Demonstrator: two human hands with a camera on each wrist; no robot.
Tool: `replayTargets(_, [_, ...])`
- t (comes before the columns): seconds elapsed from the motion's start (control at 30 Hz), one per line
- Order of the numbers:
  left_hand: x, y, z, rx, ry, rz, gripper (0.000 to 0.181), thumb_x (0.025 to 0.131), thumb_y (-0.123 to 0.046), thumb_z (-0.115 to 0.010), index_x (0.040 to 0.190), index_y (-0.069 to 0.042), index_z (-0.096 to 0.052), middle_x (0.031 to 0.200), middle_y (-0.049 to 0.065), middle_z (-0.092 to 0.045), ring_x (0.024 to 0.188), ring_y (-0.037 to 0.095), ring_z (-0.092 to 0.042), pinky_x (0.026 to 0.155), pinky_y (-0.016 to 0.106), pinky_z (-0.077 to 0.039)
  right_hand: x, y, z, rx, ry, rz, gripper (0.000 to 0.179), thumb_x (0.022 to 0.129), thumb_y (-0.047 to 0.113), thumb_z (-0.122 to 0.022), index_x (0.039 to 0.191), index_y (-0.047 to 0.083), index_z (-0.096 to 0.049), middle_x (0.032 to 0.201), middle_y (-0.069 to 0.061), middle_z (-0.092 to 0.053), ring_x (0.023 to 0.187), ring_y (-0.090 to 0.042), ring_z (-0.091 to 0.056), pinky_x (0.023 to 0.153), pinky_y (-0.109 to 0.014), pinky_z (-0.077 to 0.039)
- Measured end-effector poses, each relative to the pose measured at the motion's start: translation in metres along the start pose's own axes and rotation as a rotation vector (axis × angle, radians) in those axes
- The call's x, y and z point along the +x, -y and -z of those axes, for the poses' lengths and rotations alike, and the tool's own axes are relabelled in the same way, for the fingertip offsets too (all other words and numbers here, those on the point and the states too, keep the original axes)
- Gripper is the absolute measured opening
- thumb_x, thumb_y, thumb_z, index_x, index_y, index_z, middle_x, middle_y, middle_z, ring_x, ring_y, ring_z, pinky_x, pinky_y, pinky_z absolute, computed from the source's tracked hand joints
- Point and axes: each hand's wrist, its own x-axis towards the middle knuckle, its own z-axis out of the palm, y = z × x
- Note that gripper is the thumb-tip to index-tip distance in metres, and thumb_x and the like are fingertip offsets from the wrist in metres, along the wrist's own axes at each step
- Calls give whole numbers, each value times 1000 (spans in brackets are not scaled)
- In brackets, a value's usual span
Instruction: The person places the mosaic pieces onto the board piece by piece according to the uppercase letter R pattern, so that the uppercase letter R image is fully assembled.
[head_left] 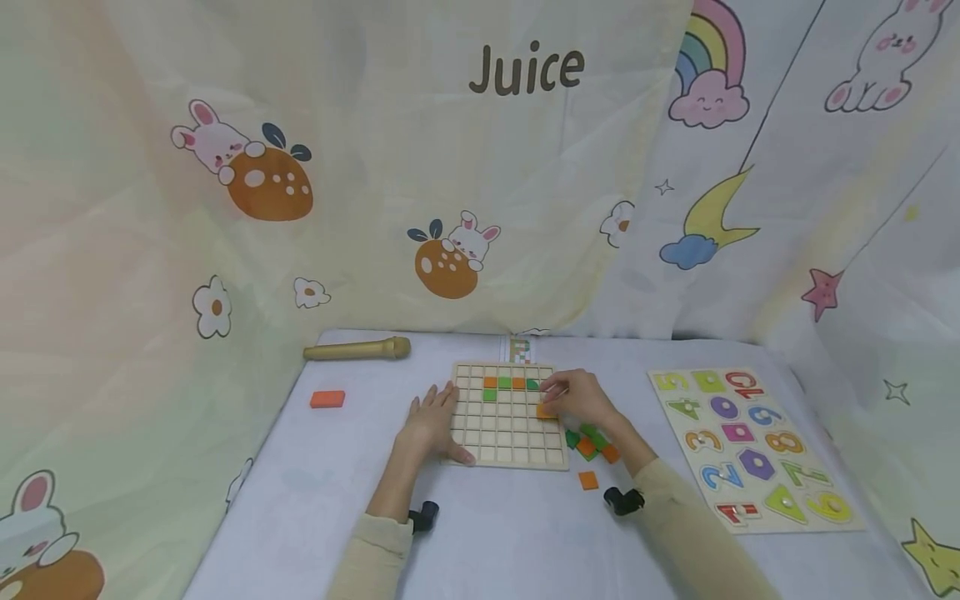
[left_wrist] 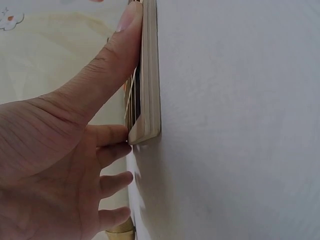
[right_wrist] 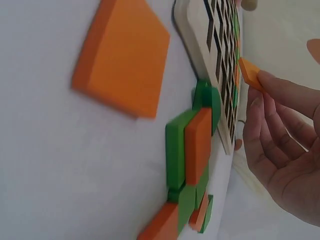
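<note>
A wooden grid board point(head_left: 502, 454) lies on the table. In its second row from the back sit orange, green, orange and dark green tiles, with another green tile point(head_left: 490, 395) below the first. My left hand point(head_left: 431, 423) spreads along the board's left side, thumb at the near edge and fingers fairly straight at the corner. Over the board's right side, my right hand point(head_left: 579, 397) pinches an orange square tile point(right_wrist: 248, 71) between thumb and fingertips. Loose green and orange tiles point(head_left: 588, 444) lie in a pile near the board's right front corner, with a single orange tile point(head_left: 588, 481) closer to me.
Behind the board is a small coloured pattern card point(head_left: 521, 350). A gold toy microphone point(head_left: 358, 348) lies at the back left, with an orange-red block point(head_left: 327, 399) in front. On the right rests a number-and-shape puzzle board point(head_left: 757, 450). Printed cloth hangs behind the table.
</note>
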Motion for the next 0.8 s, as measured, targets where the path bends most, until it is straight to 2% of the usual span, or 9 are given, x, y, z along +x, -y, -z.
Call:
replayTargets(0.23, [-1,-1,0,13,7,2,143,53,-56,-98,164,-2,-27,172,16,-22,159,42,-14,127,63,-13,9,15,-11,31,14,15,31,86,12,-87,114,4,-76,90,1,-77,81,-15,-71,76,-35,-59])
replayTargets(0.47, [-1,-1,0,-4,3,-3,144,51,-57,-98,164,-1,-28,172,17,-23,159,42,-15,127,64,-14,20,19,-26,104,6,51,32,85,12,-88,114,2,-77,90,0,-79,84,-15,-73,76,-34,-61])
replayTargets(0.7, [-5,-4,3,-6,7,-3,142,53,-56,-98,163,-1,-28,172,17,-23,158,43,-16,127,64,-14,31,26,-41,144,-1,54,33,84,12,-88,113,1,-76,90,-1,-78,84,-15,-73,83,-38,-62])
replayTargets(0.8, [-5,-4,4,-3,10,-4,141,54,-56,-98,163,-1,-28,172,17,-23,158,43,-16,126,64,-14,33,30,-48,153,3,65,32,84,9,-88,112,0,-75,90,-4,-79,82,-16,-74,82,-39,-62])
